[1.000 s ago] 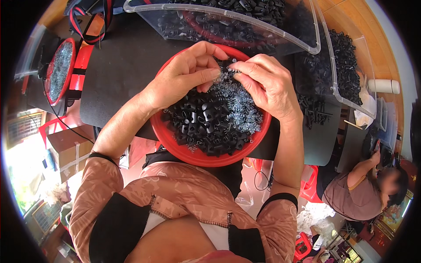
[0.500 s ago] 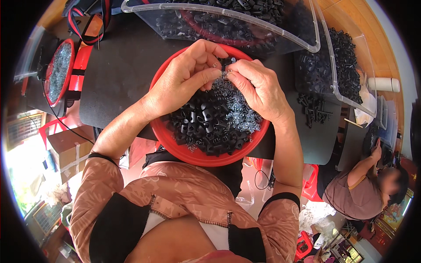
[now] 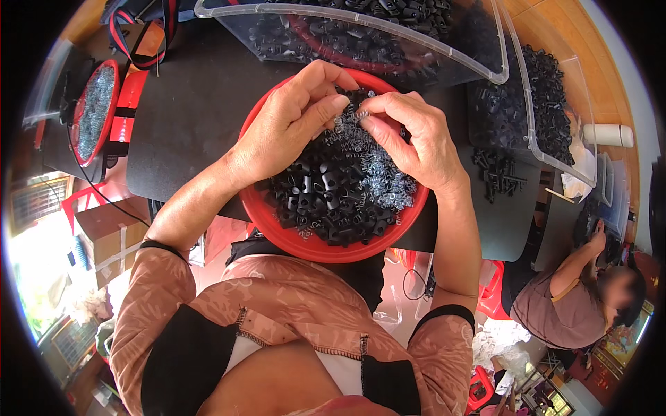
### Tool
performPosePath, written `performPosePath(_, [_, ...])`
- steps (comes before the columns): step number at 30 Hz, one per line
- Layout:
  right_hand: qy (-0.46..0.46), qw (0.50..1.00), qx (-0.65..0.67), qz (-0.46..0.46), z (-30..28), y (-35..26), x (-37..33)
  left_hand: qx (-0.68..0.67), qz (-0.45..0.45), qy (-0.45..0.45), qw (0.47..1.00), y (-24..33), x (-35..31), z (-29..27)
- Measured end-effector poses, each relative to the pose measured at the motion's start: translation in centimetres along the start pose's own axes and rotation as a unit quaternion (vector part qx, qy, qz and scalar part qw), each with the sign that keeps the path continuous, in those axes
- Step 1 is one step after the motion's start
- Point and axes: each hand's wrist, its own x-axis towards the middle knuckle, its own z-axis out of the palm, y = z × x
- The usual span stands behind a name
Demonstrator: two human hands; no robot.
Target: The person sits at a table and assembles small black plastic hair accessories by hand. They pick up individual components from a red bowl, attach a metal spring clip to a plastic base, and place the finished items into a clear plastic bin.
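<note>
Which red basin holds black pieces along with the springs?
The middle red basin, below the left hand and right hand, mixes black pieces with springs; the far-left basin shows only springs.

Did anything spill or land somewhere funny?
Maybe: loose black parts lie on the tabletop beside the clear bin, not inside it. A stray spring sits among the black pieces in the red bowl, apart from the spring pile.

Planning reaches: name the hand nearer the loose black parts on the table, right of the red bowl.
Right. The right hand is over the red bowl, left of the loose black parts; the left hand is farther left over the bowl.
</note>
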Motion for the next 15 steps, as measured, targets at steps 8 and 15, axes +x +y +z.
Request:
performPosePath(8, [-0.027, 1.0, 0.003, 0.0, 0.6, -0.3, 0.0, -0.016, 0.01, 0.002, 1.0, 0.0, -0.1, 0.2])
performPosePath(15, [0.0, 1.0, 0.028, -0.009, 1.3, 0.0, -0.2, -0.007, 0.005, -0.002, 1.0, 0.2, -0.2, 0.2])
